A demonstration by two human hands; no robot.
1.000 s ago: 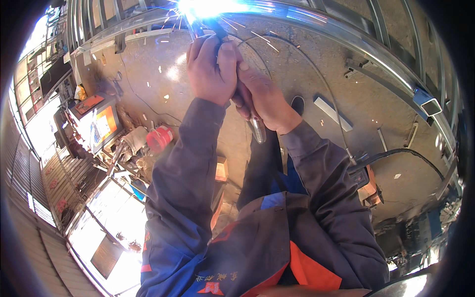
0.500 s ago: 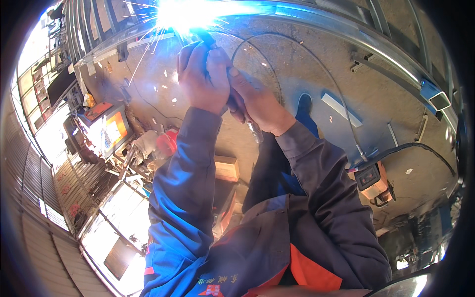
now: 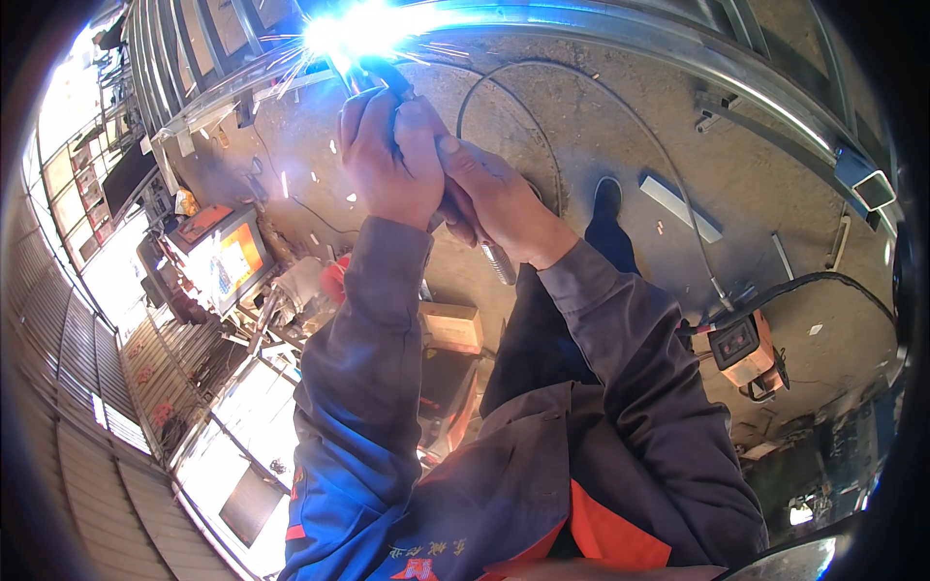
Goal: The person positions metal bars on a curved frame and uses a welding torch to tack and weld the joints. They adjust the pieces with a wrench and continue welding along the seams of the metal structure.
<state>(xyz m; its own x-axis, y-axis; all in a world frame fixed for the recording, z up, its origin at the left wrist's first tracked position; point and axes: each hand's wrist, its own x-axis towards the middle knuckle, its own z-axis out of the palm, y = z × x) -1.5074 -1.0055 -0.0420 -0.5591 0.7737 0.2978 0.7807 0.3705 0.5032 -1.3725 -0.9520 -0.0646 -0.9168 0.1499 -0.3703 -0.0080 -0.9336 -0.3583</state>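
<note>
My left hand (image 3: 392, 160) and my right hand (image 3: 509, 203) are both closed around a welding torch (image 3: 499, 263). The left is nearer the torch's dark bent neck, while the right grips the handle farther back. A ribbed cable sleeve sticks out below the right palm. At the torch's tip a blue-white arc (image 3: 358, 37) burns against a metal tube frame (image 3: 581, 24), throwing short sparks. Glare hides the tip and the spot being welded.
A cable (image 3: 644, 126) loops over the floor towards an orange machine (image 3: 746, 353) at right. A flat metal strip (image 3: 678, 206) lies beside my shoe (image 3: 607, 194). Left of centre sits a wooden block (image 3: 451, 327). The frame's open tube end (image 3: 872, 191) juts out at far right.
The glare and spray of sparks have shrunk, so more of the torch's neck shows. Both hands keep their grip on it. The view has shifted slightly, moving the floor and machine rightwards.
</note>
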